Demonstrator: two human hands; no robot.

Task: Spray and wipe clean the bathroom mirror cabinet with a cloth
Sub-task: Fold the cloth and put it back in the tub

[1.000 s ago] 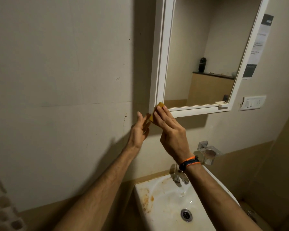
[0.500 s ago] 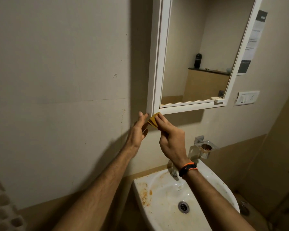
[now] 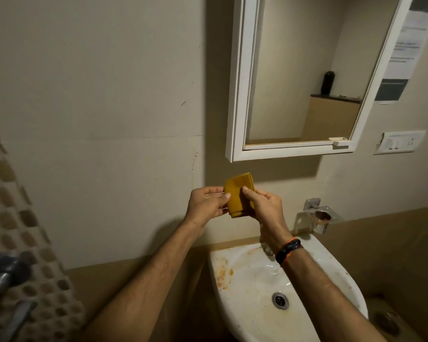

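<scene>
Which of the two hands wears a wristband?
The right hand: a black-and-orange braided band circles its wrist. The left hand has a bare wrist. Both pinch the folded mustard-yellow cloth.

A white sink is hanging on the beige wall at five o'clock, rust stains sitting on its rim at nine o'clock of the drain.

A mustard-yellow cloth, folded into a small thick pad, is held upright in the air, below the lower left corner of the mirror cabinet. The white-framed cabinet hangs on the wall, its mirror door shut.
</scene>
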